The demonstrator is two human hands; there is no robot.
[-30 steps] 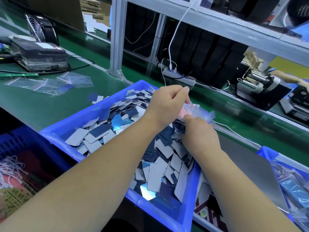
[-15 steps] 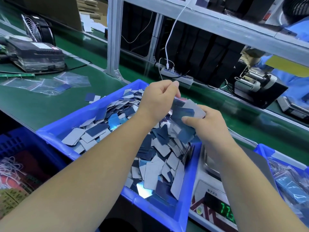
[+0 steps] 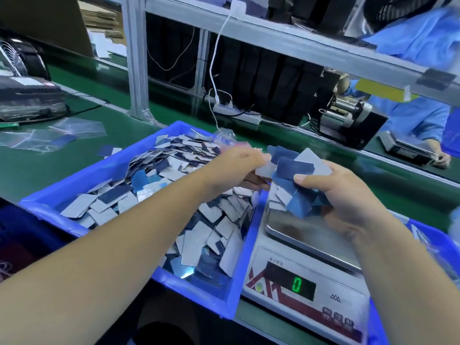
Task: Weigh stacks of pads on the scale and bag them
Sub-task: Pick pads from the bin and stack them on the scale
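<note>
My right hand [image 3: 348,195] grips a loose bunch of blue and grey pads [image 3: 293,175] just above the steel pan of the scale [image 3: 306,235], whose display [image 3: 296,284] reads 0. My left hand [image 3: 234,168] pinches the left edge of the same bunch with its fingertips. A blue bin [image 3: 74,178] heaped with several more pads [image 3: 174,175] sits to the left of the scale, under my left forearm. A crumpled clear bag [image 3: 224,138] lies at the bin's far corner.
Empty clear bags [image 3: 49,135] lie on the green belt at left, near a black device [image 3: 27,100] and a fan. Another blue bin [image 3: 433,240] stands right of the scale. A person in blue [image 3: 418,115] works across the line beside a black machine [image 3: 348,120].
Both hands have carried the bunch of pads rightward from over the bin to above the scale pan. The scale display now reads 0.
</note>
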